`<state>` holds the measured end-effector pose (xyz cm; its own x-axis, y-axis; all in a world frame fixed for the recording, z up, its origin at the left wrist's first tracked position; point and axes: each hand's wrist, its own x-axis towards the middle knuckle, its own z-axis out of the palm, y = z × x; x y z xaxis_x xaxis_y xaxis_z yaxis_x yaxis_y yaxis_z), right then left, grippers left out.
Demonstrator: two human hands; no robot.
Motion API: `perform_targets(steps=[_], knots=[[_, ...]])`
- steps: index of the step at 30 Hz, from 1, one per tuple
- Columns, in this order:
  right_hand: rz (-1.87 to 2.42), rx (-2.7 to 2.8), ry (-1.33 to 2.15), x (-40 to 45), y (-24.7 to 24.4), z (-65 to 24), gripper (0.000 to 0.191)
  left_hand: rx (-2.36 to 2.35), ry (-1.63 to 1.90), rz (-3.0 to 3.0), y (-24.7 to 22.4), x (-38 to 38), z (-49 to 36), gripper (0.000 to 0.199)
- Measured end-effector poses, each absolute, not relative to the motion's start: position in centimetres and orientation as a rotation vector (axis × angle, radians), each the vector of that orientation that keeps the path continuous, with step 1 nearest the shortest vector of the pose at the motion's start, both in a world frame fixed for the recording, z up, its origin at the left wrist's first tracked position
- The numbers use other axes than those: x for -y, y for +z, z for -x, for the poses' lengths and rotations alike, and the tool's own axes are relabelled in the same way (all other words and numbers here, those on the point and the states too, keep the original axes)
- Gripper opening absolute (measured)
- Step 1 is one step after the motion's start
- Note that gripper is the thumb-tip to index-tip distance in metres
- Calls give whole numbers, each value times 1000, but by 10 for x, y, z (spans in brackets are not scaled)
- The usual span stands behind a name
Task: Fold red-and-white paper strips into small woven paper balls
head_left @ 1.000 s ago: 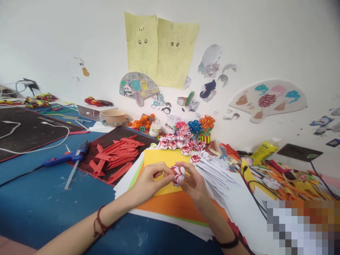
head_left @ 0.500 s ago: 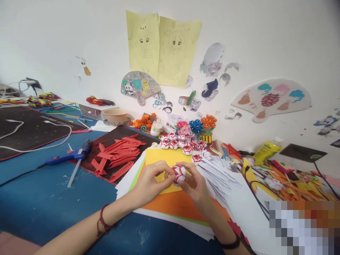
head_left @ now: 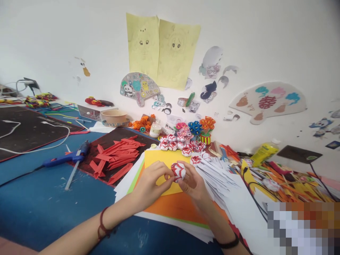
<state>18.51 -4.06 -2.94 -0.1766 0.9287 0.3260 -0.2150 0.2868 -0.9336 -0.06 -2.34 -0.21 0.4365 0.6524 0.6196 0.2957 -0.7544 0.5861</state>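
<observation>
A red and white folded paper ball (head_left: 178, 171) is held between both hands above a yellow sheet (head_left: 170, 156). My left hand (head_left: 152, 179) pinches its left side with thumb and fingers. On the right side, my right hand (head_left: 192, 180) wraps its fingers and thumb around it. Orange paper (head_left: 167, 209) and white sheets lie beneath. Behind the hands, several similar red and white pieces (head_left: 186, 151) sit in a cluster. Folded red paper strips (head_left: 119, 154) are piled to the left, folded white strips (head_left: 217, 177) to the right.
A blue glue gun (head_left: 66, 158) with a glue stick lies at the left. A round bowl (head_left: 114, 117), paper flowers (head_left: 207, 124) and a small bottle (head_left: 155, 129) stand near the wall. At the right are a yellow bottle (head_left: 265, 153), a black cable and coloured scraps.
The paper ball has turned between my fingers, showing more of its red and white petal pattern. Both hands still hold it in nearly the same place. The view has shifted slightly.
</observation>
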Motion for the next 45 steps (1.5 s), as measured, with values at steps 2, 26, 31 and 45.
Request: perform_targets(steps=[2,26,31,45], knots=[[771,1319,1243,41,-27,-187,51,-814,1240,-2350,-5,22,1,11],[895,1422,1090,43,-24,-188,40,-911,1271,-2289,-11,22,-1,8],[1006,1433,850,48,-25,-180,38,-902,1420,-2491,-21,25,-1,9],[852,1366,1019,50,-24,-182,45,-883,1097,-2075,-1,19,1,19]])
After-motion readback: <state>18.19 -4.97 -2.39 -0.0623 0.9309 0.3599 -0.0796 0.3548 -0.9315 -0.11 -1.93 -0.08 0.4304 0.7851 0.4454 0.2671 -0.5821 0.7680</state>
